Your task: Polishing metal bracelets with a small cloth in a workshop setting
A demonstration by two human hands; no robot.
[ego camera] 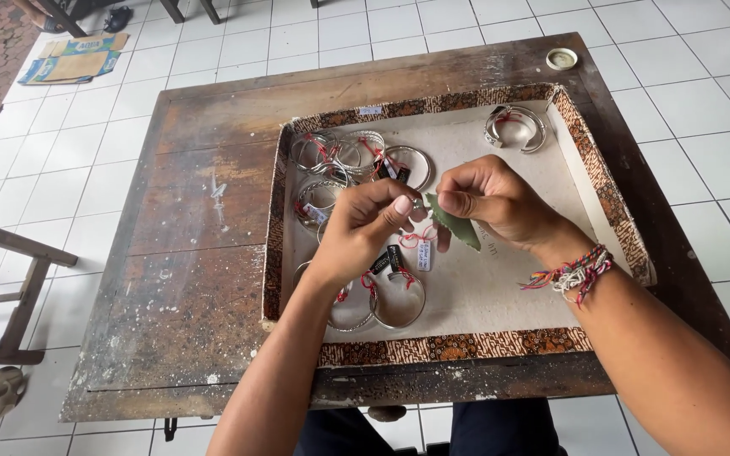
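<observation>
Both hands meet over a shallow tray with a brown patterned rim. My right hand pinches a green leaf-shaped piece that points down to the right. My left hand grips the leaf's upper end, and a small tag on red thread dangles just below. Several silver bangles with tags lie in the tray's far left part. Two more bangles lie near my left wrist. A wide silver cuff sits alone at the far right corner of the tray.
The tray rests on a worn dark wooden table standing on white floor tiles. A small round lid sits on the table's far right corner. A wooden stool stands to the left, and flattened cardboard lies on the floor beyond.
</observation>
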